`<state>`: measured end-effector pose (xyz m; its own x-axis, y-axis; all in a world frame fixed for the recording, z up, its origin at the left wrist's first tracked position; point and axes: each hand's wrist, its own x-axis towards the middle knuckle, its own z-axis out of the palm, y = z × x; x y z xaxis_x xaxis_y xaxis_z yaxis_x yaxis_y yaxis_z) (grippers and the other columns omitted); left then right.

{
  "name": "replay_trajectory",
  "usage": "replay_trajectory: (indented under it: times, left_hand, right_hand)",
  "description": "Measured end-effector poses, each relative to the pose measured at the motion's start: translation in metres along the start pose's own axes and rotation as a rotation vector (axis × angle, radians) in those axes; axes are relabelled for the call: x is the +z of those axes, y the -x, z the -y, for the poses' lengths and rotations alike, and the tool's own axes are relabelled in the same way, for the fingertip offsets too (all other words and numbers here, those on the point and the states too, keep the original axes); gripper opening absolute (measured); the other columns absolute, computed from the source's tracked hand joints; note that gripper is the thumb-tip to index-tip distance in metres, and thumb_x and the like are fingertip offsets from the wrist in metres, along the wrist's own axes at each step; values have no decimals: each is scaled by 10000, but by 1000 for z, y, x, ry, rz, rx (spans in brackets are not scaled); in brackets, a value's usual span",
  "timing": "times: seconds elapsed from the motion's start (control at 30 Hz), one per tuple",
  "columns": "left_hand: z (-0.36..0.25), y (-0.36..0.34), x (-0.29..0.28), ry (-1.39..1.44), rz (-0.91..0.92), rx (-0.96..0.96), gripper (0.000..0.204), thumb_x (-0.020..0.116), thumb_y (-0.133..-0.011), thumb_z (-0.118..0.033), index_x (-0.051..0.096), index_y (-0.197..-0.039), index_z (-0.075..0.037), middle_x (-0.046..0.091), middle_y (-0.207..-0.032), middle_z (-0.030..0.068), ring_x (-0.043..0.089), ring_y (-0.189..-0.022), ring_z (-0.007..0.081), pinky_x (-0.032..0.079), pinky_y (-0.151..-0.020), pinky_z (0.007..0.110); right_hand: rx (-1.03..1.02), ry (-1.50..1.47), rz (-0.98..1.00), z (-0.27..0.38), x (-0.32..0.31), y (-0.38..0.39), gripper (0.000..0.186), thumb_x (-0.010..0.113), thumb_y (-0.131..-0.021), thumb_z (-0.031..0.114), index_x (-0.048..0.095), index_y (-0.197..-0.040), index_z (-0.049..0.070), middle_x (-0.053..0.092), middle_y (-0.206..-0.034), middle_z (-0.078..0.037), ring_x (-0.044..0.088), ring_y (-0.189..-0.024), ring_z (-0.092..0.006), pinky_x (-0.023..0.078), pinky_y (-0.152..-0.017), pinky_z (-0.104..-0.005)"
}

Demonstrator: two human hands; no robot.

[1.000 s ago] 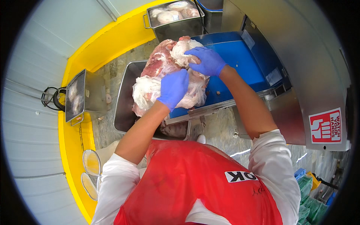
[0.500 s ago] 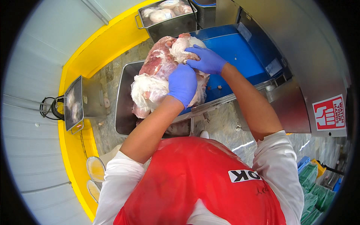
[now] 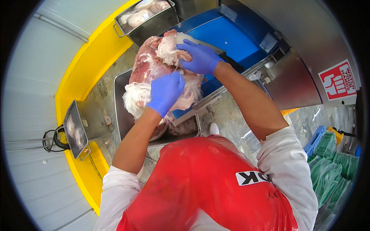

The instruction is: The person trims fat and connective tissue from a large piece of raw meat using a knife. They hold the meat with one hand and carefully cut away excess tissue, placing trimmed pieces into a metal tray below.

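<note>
Purple-blue gloves cover the person's 2 hands, and we find both of them on a large piece of meat, red along its upper left and mostly pale elsewhere. The meat sits at the left end of a blue belt, jutting out over a grey metal bin that stands on the floor. The left hand lies against the meat, its fingers curled in almost to a fist; their tips are hidden, so we cannot tell what, if anything, they have hold of. The right hand is partly closed, with its fingers bent over a loose whitish flap of the meat and its thumb below, gripping it. We see the hands near each other. Just beyond the right wrist, on the belt, lies something long, grey and then black, which we cannot identify.

Inside the bin we make out more meat. At the top, a metal tub holds pale pieces; a similar tub stands at left, near a coil of black cable. To the right we see a steel housing bearing a red-and-white sign, and below it a blue crate beside green bundles. A red apron fills the foreground.
</note>
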<state>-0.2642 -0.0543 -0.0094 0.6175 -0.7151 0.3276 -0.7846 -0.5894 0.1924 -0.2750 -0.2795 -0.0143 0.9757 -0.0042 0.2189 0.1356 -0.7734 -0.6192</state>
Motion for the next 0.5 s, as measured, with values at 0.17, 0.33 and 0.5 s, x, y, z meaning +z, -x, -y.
replay_trajectory:
  times: [0.17, 0.33, 0.5]
  left_hand:
    - [10, 10, 2, 62, -17, 109, 253, 679, -1019, -243, 634, -819, -93, 649, -713, 185, 671, -641, 409, 530, -600, 527]
    - [17, 13, -5, 81, -55, 208, 255, 699, -1018, -210, 611, -811, -91, 637, -705, 181, 661, -627, 405, 521, -584, 515]
    - [19, 16, -9, 90, -127, 245, 271, 747, -1010, -225, 620, -826, -71, 632, -731, 185, 664, -658, 405, 523, -595, 501]
  right_hand:
    - [41, 3, 35, 3, -4, 5, 657, 734, -973, 410, 586, -1579, 205, 567, -1610, -240, 594, -1432, -443, 512, -1182, -492]
    - [49, 65, 16, 7, 0, 4, 648, 733, -978, 423, 599, -1574, 207, 565, -1604, -243, 589, -1426, -460, 506, -1187, -491]
    - [-34, -46, -68, -2, 12, -3, 566, 730, -979, 446, 625, -1477, 199, 637, -1460, -205, 681, -1261, -436, 542, -1117, -520]
